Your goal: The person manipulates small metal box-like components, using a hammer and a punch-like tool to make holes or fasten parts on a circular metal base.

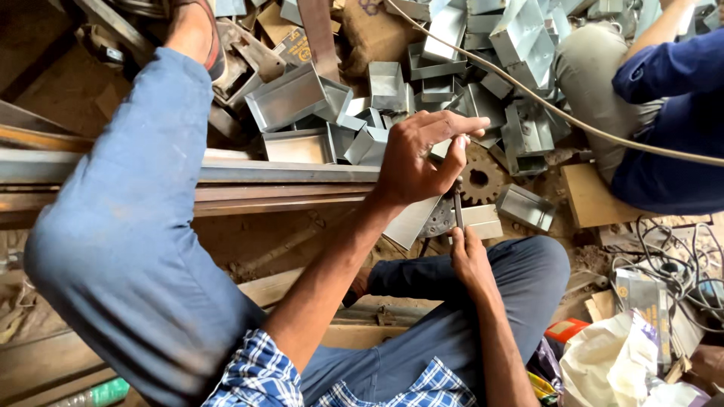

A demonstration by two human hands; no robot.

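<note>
Two hands (422, 162) (469, 260), one rusty gear (480, 179), one thin rod (458, 209), over a dozen grey sheet-metal boxes (290, 96)

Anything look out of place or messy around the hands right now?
Yes. The grey sheet-metal boxes lie in a jumbled heap on the floor, tipped at all angles. A tan cable drapes across the pile. The left hand and right hand grip a thin dark tool above a rusty gear.

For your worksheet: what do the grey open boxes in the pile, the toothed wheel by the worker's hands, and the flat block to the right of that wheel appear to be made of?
Grey open rectangular boxes: seemingly thin galvanised sheet steel; dull silvery sheen, sharp folded edges.
Brown toothed wheel: probably iron or steel; rusty brown, matt surface.
Flat tan block: likely wood or board; pale matt face, squared edges.
The left hand steadies a similar sheet piece; the right hand holds a thin dark rod.
</note>
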